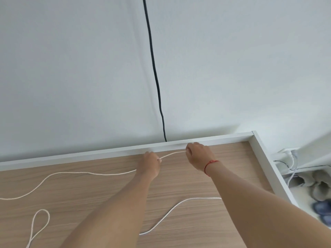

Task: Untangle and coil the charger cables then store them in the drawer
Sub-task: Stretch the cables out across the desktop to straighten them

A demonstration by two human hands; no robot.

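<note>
A cream braided charger cable [71, 173] lies in a long curve across the wooden table [93, 190]. Near the table's back edge my left hand [151, 164] pinches this cable, and my right hand [199, 156] pinches its end a short way to the right, so a short taut stretch [172, 154] runs between them. A second, white cable [172, 210] snakes over the table nearer me and passes under both my forearms. At the lower left a cable loop [42, 221] lies flat. No drawer is in view.
A white raised rim [107, 153] borders the table at the back and right. A black cord [155, 77] hangs down the white wall behind it. Right of the table, on the floor, are cords [292, 163], grey slippers [320, 187] and blue slippers [323, 210].
</note>
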